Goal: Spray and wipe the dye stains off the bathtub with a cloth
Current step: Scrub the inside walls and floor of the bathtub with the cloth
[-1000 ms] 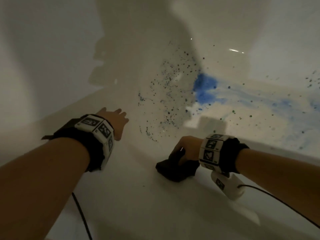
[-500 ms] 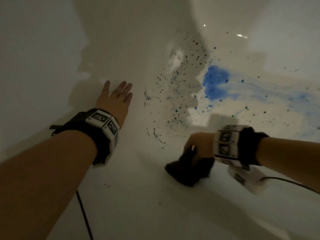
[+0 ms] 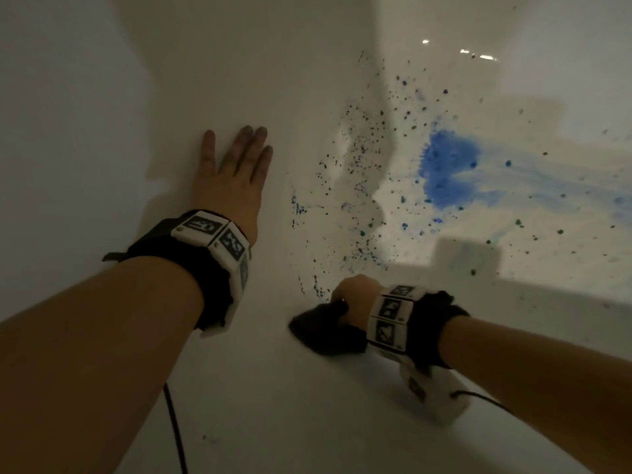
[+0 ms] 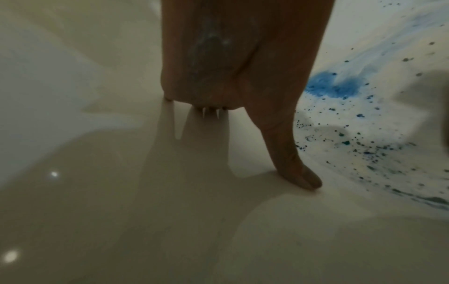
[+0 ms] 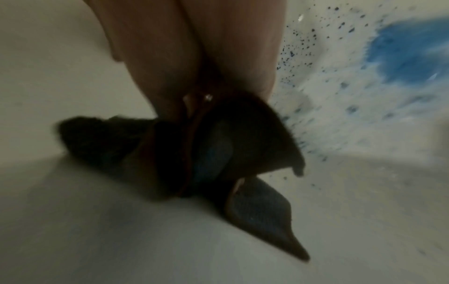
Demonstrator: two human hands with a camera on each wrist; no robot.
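Observation:
I look down into a white bathtub [image 3: 260, 398]. A solid blue dye patch [image 3: 448, 167] lies on its floor at the right, with a pale blue smear [image 3: 561, 183] running right and dark specks [image 3: 359, 159] scattered to its left. My right hand [image 3: 355, 295] grips a dark bunched cloth [image 3: 323, 331] and presses it on the tub just below the lowest specks. In the right wrist view the cloth [image 5: 170, 149] is folded under the fingers, with blue showing in its folds. My left hand [image 3: 236, 165] lies flat on the tub wall, fingers straight, left of the specks. No spray bottle is in view.
Thin black cables [image 3: 176, 429] trail from both wrist devices across the tub. The tub wall [image 3: 85, 131] rises at the left. A lit area of the floor [image 3: 513, 234] lies at the right, shadow over the rest.
My left hand has slid up the tub wall and spread flat. The right hand with the cloth has stayed low, just below the specks. The view has tilted toward the tub floor.

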